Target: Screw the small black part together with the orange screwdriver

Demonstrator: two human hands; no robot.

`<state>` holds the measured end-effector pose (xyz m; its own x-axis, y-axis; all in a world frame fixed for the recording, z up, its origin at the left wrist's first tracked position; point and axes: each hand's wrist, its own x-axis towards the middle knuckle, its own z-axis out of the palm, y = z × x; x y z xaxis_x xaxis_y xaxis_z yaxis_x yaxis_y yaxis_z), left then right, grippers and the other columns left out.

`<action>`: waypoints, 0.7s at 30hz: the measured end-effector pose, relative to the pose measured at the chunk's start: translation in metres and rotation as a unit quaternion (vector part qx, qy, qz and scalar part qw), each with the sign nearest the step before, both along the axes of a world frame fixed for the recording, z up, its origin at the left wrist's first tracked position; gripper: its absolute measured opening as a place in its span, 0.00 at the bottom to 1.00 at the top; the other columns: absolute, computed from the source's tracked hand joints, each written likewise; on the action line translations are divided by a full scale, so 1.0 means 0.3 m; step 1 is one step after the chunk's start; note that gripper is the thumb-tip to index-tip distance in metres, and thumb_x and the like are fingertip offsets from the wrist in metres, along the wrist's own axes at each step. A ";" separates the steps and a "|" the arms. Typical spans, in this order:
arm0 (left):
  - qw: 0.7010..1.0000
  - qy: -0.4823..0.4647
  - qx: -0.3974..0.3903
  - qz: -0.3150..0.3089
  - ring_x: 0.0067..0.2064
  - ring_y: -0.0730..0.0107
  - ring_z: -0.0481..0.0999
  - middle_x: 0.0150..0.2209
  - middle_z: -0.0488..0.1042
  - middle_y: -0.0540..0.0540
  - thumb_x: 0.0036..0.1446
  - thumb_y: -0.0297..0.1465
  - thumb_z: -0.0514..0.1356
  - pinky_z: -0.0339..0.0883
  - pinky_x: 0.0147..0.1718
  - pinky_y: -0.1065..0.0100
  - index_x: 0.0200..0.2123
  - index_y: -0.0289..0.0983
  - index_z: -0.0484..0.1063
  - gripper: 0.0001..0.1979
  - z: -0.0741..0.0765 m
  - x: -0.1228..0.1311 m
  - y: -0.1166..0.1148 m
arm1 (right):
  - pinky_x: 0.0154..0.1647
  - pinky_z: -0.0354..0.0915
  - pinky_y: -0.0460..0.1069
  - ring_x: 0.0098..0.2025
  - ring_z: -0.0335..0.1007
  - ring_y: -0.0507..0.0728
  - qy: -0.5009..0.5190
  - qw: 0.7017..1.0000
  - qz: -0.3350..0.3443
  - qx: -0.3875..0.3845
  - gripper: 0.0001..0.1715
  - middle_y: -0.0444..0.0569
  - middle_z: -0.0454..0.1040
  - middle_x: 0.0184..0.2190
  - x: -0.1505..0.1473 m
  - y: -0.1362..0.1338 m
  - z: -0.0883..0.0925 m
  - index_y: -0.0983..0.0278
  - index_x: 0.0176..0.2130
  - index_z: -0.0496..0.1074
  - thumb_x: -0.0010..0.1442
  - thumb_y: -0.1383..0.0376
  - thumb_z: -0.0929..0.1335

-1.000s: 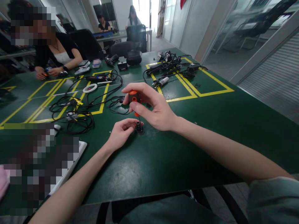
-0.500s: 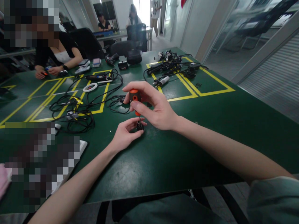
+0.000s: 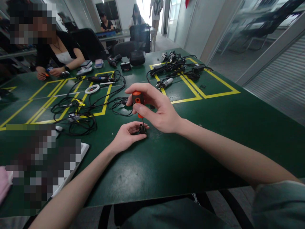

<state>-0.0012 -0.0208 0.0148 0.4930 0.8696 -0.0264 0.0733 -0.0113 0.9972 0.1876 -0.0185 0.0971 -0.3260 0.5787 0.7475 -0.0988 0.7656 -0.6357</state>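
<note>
Bench with green top is carrying all the things, and lines of yellow tape are marking boxes on it. At its far left edge a co-worker in dark clothes is sitting, with both hands resting close to that edge. Toward the left half a loose tangle of cables is spreading over the tape. Near the far right corner a heap of black cables is lying, thicker and more closely packed. By the near left corner a white-rimmed object is lying, and its inside is blurred. At the middle of the far edge a black case is resting.

Between the near edge and the tape the two hands are working. The right hand is pinching an orange and dark screwdriver between thumb and fingers, and is keeping it upright. The left hand is curving its thumb and fingers around a small black part, which is standing upright below the screwdriver. The thin shaft is pointing down at the right side of this part; whether its tip is touching, I cannot tell.
</note>
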 end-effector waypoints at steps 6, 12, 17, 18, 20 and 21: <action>1.000 0.018 0.019 -0.005 0.54 0.51 0.87 0.50 0.87 0.40 0.50 0.34 0.77 0.76 0.64 0.49 0.47 0.35 0.83 0.21 0.010 -0.002 -0.001 | 0.48 0.77 0.52 0.49 0.77 0.55 0.003 1.000 0.001 -0.003 0.15 0.51 0.78 0.51 0.000 -0.002 -0.001 0.65 0.57 0.71 0.73 0.67 0.67; 0.998 0.040 0.041 -0.016 0.52 0.52 0.87 0.49 0.87 0.41 0.52 0.34 0.75 0.76 0.64 0.49 0.48 0.35 0.84 0.19 0.010 -0.006 0.000 | 0.48 0.77 0.51 0.49 0.77 0.55 -0.003 1.000 -0.005 0.001 0.15 0.50 0.78 0.50 0.000 0.000 -0.002 0.64 0.58 0.71 0.73 0.67 0.67; 0.998 0.041 0.044 0.003 0.50 0.53 0.87 0.47 0.88 0.41 0.51 0.34 0.76 0.77 0.62 0.49 0.47 0.34 0.84 0.20 0.007 -0.003 -0.005 | 0.48 0.77 0.51 0.49 0.77 0.55 -0.006 1.000 -0.005 0.006 0.15 0.50 0.78 0.50 0.001 -0.001 -0.002 0.64 0.58 0.70 0.73 0.66 0.66; 0.998 0.039 0.042 0.009 0.50 0.53 0.87 0.47 0.88 0.41 0.51 0.34 0.76 0.77 0.62 0.49 0.47 0.34 0.84 0.20 0.007 -0.002 -0.006 | 0.48 0.77 0.51 0.49 0.77 0.55 -0.007 1.000 -0.005 0.006 0.15 0.50 0.78 0.50 0.001 -0.001 -0.002 0.64 0.58 0.70 0.73 0.66 0.66; 0.998 0.036 0.039 0.018 0.49 0.53 0.87 0.46 0.88 0.41 0.50 0.34 0.77 0.78 0.62 0.50 0.47 0.34 0.84 0.20 0.008 0.000 -0.008 | 0.48 0.77 0.51 0.49 0.77 0.54 -0.008 1.000 -0.004 0.006 0.15 0.50 0.78 0.50 0.001 -0.002 -0.001 0.64 0.58 0.71 0.73 0.66 0.66; 0.998 0.036 0.038 0.019 0.49 0.53 0.87 0.46 0.88 0.41 0.50 0.34 0.77 0.78 0.61 0.50 0.47 0.34 0.85 0.20 0.009 0.000 -0.009 | 0.48 0.77 0.51 0.49 0.77 0.55 -0.007 1.000 -0.004 0.006 0.15 0.50 0.78 0.50 0.001 -0.002 -0.001 0.64 0.58 0.71 0.73 0.66 0.66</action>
